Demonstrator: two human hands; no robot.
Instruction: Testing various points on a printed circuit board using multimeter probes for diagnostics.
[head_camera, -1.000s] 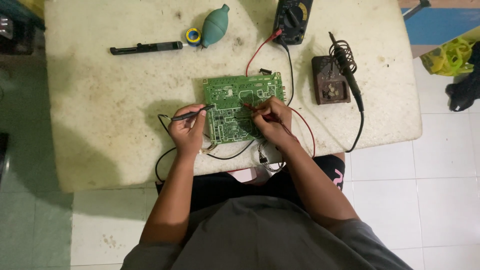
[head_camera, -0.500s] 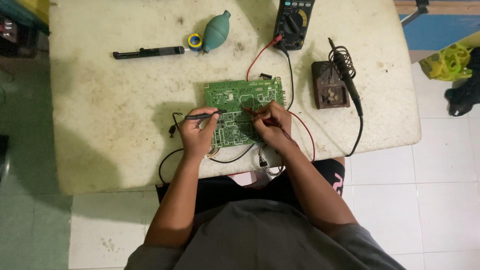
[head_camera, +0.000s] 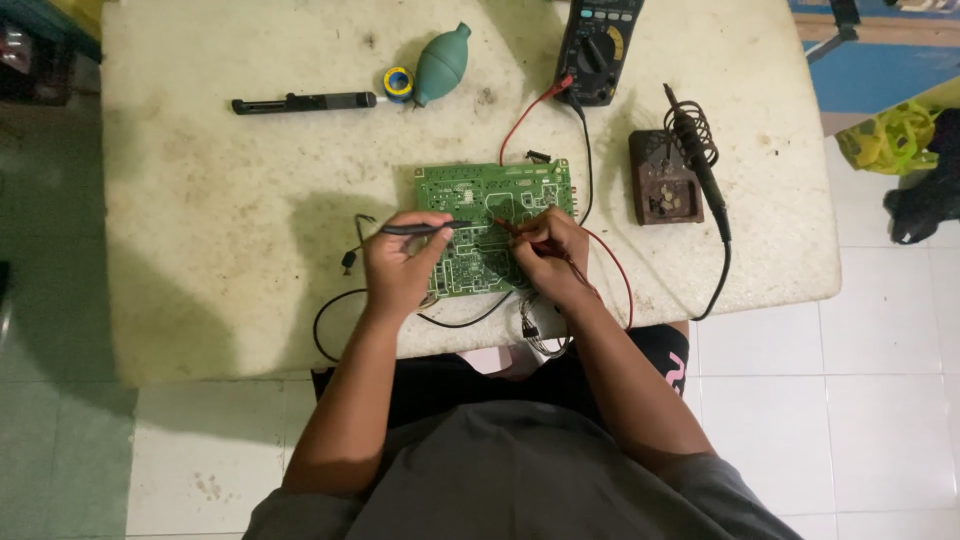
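Head view: a green circuit board is seen lying flat near the front middle of a stained white table. The left hand is placed at the board's left edge, its fingers closed around a black test probe that is held nearly level, with the tip pointed right over the board. The right hand is rested on the board's lower right part, a red test probe being pinched between its fingers and angled up-left onto the board. Red and black leads are run from the hands to a black multimeter at the table's far edge. A soldering iron is laid across a brown stand, well right of the board. Farther back on the left, a black desoldering pump, a small solder spool and a teal rubber air blower are found.
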